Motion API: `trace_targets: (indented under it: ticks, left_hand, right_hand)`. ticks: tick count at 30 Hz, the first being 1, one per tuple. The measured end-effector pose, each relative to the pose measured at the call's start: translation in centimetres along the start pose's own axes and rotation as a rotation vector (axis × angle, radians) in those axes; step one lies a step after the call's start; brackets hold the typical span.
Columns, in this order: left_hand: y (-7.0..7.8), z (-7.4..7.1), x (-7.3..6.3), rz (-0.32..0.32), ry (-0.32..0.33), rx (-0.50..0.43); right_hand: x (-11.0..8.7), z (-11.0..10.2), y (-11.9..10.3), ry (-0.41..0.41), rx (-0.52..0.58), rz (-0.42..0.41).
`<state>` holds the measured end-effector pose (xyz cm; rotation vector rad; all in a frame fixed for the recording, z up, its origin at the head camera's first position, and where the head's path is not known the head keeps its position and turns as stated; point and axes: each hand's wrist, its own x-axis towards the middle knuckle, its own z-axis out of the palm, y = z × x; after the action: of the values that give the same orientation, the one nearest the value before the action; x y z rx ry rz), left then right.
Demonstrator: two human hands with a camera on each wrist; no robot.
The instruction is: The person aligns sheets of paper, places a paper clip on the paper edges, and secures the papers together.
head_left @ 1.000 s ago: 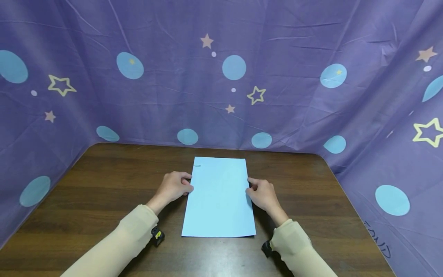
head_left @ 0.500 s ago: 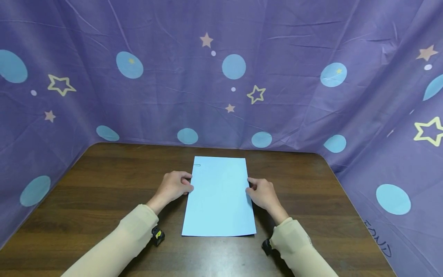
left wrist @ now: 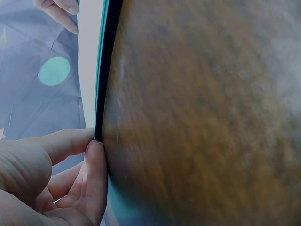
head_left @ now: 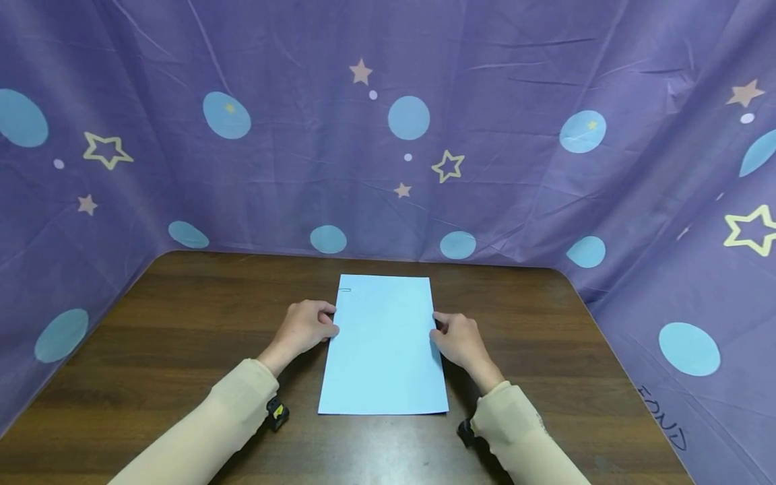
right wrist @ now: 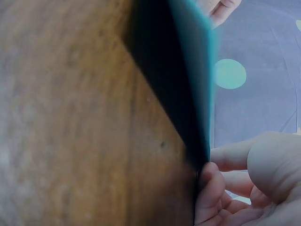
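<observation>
Light-blue paper (head_left: 384, 357) lies in the middle of the table in the head view, its long sides running away from me. Near its far left corner sits a small paper clip (head_left: 345, 289). My left hand (head_left: 303, 327) pinches the paper's left edge between thumb and fingers. On the opposite edge, at about the same height, my right hand (head_left: 462, 340) does likewise. Up close in the left wrist view, the paper (left wrist: 91, 56) shows layered edges at the fingertips. In the right wrist view, a dark shadow lies under the paper's edge (right wrist: 200, 61), which stands up off the wood.
The brown wooden table (head_left: 170, 377) carries the paper and both forearms. Behind it and at both sides hangs a purple cloth (head_left: 291, 168) printed with stars and blue dots. A black wrist device (head_left: 277, 413) is strapped below the left sleeve, another black device (head_left: 466, 433) below the right.
</observation>
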<state>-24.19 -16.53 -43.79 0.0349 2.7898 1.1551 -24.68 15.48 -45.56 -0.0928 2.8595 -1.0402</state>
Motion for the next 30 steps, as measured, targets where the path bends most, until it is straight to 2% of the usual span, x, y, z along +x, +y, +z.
trace_targets:
  ticks: [18,24,30]
  left_hand:
    - [-0.01,0.23,0.09,-0.009,0.026,0.042]
    - [-0.07,0.31,0.1,0.01,0.029,0.055]
    - [-0.04,0.49,0.21,0.022,0.031,0.059]
  right_hand:
    - [-0.15,0.06,-0.02,0.002,0.006,-0.025]
    - [-0.07,0.05,0.21,0.005,0.005,-0.041]
    - [-0.13,-0.09,0.53,0.004,0.011,-0.024]
